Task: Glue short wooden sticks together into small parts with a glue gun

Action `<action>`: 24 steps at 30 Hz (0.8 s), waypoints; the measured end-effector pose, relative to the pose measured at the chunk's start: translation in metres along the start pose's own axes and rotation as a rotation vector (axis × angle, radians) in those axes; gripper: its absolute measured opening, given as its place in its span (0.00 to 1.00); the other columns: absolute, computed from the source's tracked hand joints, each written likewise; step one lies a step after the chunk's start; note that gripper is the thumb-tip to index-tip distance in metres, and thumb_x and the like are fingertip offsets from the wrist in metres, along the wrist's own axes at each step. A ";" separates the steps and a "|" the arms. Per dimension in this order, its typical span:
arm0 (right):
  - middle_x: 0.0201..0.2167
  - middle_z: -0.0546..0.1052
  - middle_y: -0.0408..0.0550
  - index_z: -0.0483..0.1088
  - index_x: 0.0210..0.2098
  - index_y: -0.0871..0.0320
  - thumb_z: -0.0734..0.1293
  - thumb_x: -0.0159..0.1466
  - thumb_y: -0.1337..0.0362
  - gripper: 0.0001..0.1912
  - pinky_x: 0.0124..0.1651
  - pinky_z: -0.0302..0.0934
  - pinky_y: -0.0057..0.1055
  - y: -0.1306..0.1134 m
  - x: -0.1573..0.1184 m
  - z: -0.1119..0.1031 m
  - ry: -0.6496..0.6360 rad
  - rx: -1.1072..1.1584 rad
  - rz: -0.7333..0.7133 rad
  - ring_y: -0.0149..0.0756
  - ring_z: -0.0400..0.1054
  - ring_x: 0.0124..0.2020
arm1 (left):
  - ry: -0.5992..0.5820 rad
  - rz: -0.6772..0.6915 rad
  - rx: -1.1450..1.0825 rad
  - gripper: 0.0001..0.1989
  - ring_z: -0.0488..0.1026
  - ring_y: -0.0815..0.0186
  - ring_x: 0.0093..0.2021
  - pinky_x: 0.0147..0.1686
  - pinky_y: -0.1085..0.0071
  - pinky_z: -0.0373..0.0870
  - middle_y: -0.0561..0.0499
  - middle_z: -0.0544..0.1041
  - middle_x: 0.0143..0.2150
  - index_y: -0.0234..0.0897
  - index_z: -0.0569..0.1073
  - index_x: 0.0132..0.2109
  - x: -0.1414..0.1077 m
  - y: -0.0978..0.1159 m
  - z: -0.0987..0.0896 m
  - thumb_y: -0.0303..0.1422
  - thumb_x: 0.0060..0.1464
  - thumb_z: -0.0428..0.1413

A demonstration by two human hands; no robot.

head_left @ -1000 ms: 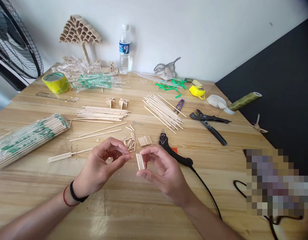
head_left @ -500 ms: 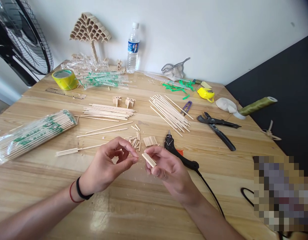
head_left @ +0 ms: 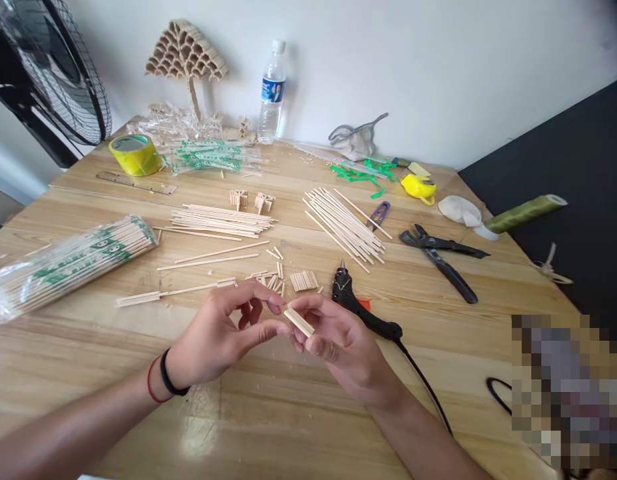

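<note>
Fingers of the left hand (head_left: 208, 343) curve with a narrow gap between thumb and forefinger, close to the small ribbed piece of pale wooden sticks (head_left: 299, 322); whether they touch or grip anything, I cannot tell. The right hand (head_left: 345, 347) pinches that piece, tilted, above the counter (head_left: 268, 427). A loose pinch or a left-hand nudge could twist it free; rightward drift might knock the black glue gun (head_left: 365, 313).

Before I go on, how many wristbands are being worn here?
2. Both are beside the left hand: the black wristband nearer it, the red wristband farther up the forearm. None shows by the right hand.
</note>
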State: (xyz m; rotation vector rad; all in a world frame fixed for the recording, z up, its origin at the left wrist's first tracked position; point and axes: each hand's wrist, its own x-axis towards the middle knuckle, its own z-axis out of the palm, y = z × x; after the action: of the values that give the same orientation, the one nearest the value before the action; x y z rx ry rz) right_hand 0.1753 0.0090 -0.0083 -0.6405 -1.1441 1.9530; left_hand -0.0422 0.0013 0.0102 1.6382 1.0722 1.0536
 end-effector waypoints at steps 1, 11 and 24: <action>0.39 0.73 0.43 0.79 0.51 0.48 0.78 0.64 0.56 0.17 0.44 0.62 0.28 0.000 0.000 0.001 -0.002 0.001 0.005 0.31 0.65 0.39 | 0.001 0.025 0.028 0.09 0.67 0.72 0.28 0.29 0.75 0.66 0.52 0.81 0.35 0.38 0.81 0.44 0.000 0.000 0.000 0.37 0.60 0.68; 0.37 0.72 0.44 0.80 0.48 0.50 0.81 0.60 0.57 0.19 0.39 0.62 0.27 0.001 0.001 0.004 0.043 -0.007 0.048 0.30 0.63 0.35 | -0.021 0.109 0.119 0.06 0.76 0.69 0.34 0.35 0.73 0.69 0.50 0.84 0.36 0.38 0.83 0.43 -0.002 -0.007 0.000 0.32 0.67 0.60; 0.42 0.75 0.47 0.80 0.50 0.50 0.81 0.60 0.57 0.20 0.47 0.66 0.32 0.003 0.002 0.001 0.144 -0.143 0.031 0.37 0.67 0.44 | -0.008 -0.027 0.103 0.12 0.76 0.65 0.38 0.40 0.70 0.68 0.49 0.82 0.37 0.37 0.82 0.44 -0.002 0.006 -0.004 0.35 0.71 0.54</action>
State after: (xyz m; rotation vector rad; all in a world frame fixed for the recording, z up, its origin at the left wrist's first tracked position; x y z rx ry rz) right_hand 0.1721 0.0090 -0.0106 -0.8649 -1.1963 1.8302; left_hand -0.0456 -0.0014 0.0165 1.7030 1.1568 0.9884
